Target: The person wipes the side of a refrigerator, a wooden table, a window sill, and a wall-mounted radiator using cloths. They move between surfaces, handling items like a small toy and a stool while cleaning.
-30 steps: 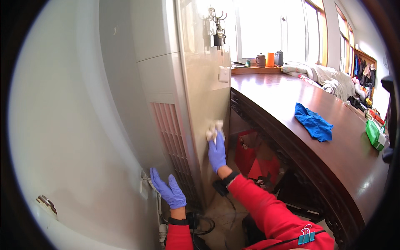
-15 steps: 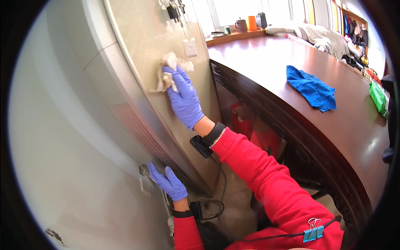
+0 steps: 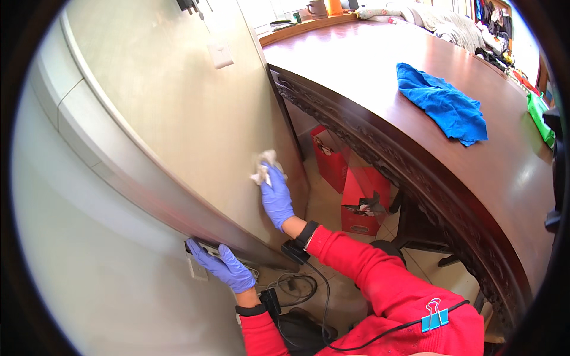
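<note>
rag point(image 3: 267, 157): crumpled matt cloth | cabinet side point(image 3: 178, 118): smooth, semi-gloss | tabletop point(image 3: 510, 172): glossy wood

- This looks like a home
- Carved, glossy wooden table point(image 3: 516, 184)
- Mug point(image 3: 317, 8) on the windowsill point(image 3: 332, 21)
- Clothes point(image 3: 494, 19) hang at the back
- Rumpled pale cover point(image 3: 448, 25) beyond the table

A rag point(image 3: 266, 158) sat at the fingers point(image 3: 275, 178) of the right hand point(image 3: 277, 202), a panel point(image 3: 178, 113) behind them, boxes point(image 3: 363, 202) to their right, and a cloth point(image 3: 444, 105) on the table point(image 3: 510, 172) farther right.
</note>
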The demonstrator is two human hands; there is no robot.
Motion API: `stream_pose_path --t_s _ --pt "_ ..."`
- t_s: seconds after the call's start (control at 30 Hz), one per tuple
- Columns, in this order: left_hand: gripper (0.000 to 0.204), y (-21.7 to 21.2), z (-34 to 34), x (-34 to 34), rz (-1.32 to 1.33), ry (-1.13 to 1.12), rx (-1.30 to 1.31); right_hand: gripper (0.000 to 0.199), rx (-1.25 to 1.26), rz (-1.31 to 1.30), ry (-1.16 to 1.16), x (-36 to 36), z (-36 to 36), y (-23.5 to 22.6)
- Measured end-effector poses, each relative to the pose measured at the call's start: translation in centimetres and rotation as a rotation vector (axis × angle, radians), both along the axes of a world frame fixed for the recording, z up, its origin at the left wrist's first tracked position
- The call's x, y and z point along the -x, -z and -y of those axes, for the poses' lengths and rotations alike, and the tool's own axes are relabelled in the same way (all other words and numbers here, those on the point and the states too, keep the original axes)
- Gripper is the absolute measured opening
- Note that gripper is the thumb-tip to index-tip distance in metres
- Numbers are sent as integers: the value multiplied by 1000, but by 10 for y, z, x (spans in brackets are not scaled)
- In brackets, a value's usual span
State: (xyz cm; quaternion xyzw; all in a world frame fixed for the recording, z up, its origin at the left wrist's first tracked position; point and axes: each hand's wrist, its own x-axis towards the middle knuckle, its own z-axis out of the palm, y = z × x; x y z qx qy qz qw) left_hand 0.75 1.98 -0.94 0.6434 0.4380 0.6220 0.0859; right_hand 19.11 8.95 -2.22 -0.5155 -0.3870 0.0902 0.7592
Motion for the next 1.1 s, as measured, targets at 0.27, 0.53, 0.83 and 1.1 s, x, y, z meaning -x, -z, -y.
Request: stream_pose_path --t_s 0.27,0.53,0.83,1.1 --pt "84 5 -14 -11 -27 -18 -119 45 -300 375 69 -36 -36 -74" --pt "89 15 -24 -19 -71 -158 -161 43 146 -162 41 -67 -69 89" --pt "90 35 -33 -12 -78 -237 -177 41 -145 184 10 -26 -17 -26" --pt "88 32 -37 -16 22 -161 -209 48 -456 687 7 -1 6 -81"
